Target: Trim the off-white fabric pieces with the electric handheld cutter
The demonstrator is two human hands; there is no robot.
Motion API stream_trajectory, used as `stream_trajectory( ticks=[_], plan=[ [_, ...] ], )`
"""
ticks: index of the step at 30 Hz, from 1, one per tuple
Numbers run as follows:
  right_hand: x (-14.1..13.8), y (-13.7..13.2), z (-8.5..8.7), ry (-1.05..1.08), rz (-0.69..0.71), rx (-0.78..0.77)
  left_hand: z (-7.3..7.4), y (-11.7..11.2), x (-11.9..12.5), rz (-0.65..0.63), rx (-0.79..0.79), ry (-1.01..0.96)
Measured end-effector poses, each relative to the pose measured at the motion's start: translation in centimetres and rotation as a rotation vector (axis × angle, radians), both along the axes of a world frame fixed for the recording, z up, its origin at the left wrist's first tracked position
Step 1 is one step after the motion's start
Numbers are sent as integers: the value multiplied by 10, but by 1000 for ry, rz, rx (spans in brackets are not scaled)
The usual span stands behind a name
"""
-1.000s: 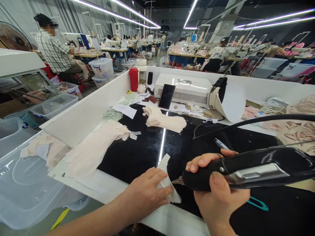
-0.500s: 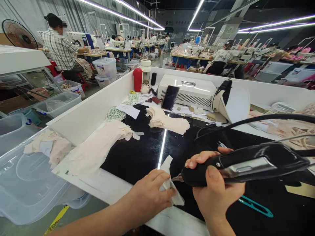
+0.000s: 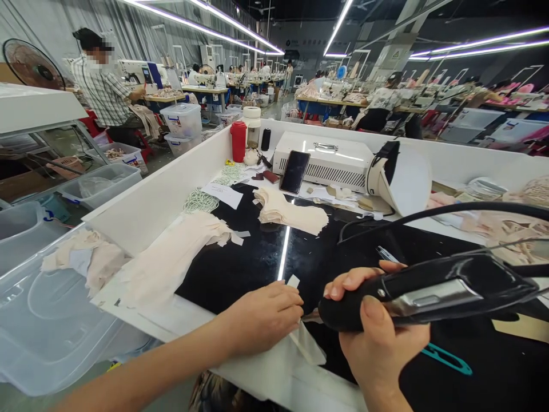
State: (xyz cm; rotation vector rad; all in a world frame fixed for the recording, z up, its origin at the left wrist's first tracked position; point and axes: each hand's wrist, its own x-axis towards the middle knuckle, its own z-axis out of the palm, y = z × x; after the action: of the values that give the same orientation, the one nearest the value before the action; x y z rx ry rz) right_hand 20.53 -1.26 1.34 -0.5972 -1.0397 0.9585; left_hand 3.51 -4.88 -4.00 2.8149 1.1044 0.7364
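Observation:
My right hand [image 3: 381, 343] is wrapped round a black corded handheld tool [image 3: 424, 297] with a silver switch plate. Its thin metal tip [image 3: 313, 316] points left, close to the fingers of my left hand [image 3: 266, 315]. That hand is closed over a small off-white cloth piece [image 3: 312, 346], with one end showing above the fingers and the other below. The middle of the cloth is hidden, and I cannot tell whether the tip touches it. Beyond lie a stack of pale peach cloth pieces [image 3: 294, 213] and a larger cloth pile [image 3: 167, 252] to the left.
On the black work surface [image 3: 240, 274] lie a teal tool [image 3: 448, 359] and a small metal tool [image 3: 386, 253]. A phone [image 3: 295, 171] leans on a white machine [image 3: 323, 157] near a red bottle [image 3: 238, 141]. The tool's cable [image 3: 454, 210] arches rightward. A co-worker [image 3: 100, 80] sits far left.
My left hand has turned palm-down and shifted slightly up over the cloth, covering more of it. The tool has stayed almost in place.

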Motion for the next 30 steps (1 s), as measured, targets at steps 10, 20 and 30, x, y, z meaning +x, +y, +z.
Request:
stream_trajectory(
  ticks=[10, 20, 30],
  plan=[
    [1, -1, -2, -19, 1, 25, 2, 8, -28, -58, -169, -32],
    [-1, -1, 3, 13, -11, -5, 2, 5, -32, -61, -160, -8],
    [-10, 8, 7, 48, -33, -22, 0, 5, -29, -47, -163, -2]
  ],
)
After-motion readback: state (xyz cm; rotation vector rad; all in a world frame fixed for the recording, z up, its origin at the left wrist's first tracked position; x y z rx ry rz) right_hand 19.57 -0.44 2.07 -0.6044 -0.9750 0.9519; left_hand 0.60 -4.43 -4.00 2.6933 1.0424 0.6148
